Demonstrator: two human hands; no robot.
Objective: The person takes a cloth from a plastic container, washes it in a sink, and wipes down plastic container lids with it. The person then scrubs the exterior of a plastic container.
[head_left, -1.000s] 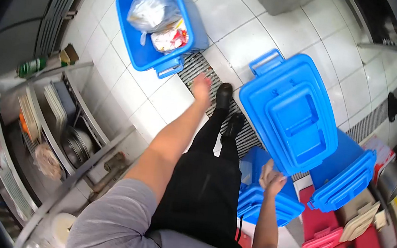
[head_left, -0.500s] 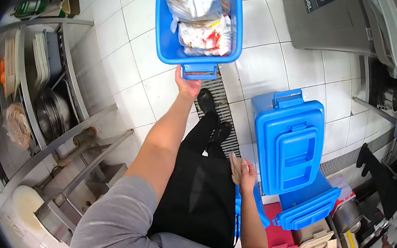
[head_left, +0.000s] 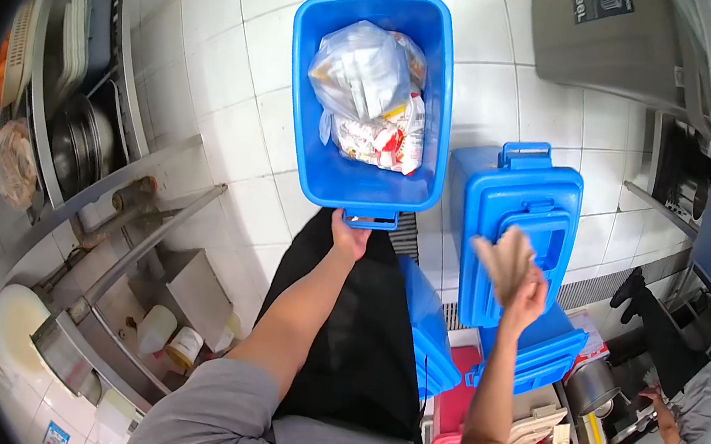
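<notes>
My left hand (head_left: 351, 237) grips the near handle of an open blue bin (head_left: 309, 164), its fingers hooked around the handle. Inside the bin lie a knotted translucent plastic bag (head_left: 360, 69) and a white packet with red and yellow print (head_left: 383, 137). In my right hand (head_left: 526, 301) is a crumpled tan cloth (head_left: 504, 261), somewhat blurred, pinched between the fingers. That cloth is in front of the blue lid (head_left: 506, 213) of a second, closed bin, and I cannot tell whether it touches the lid.
More blue bins (head_left: 426, 335) stand close to my right leg, with red containers (head_left: 460, 383) behind. A large grey bin (head_left: 604, 40) is at the upper right. Metal racks with pans (head_left: 79, 147) line the left. Another person (head_left: 694, 410) is at the far right.
The open bin has come closer to my body, with my left hand still on its handle. My right hand has risen with the cloth from beside my hip to the closed bin's lid.
</notes>
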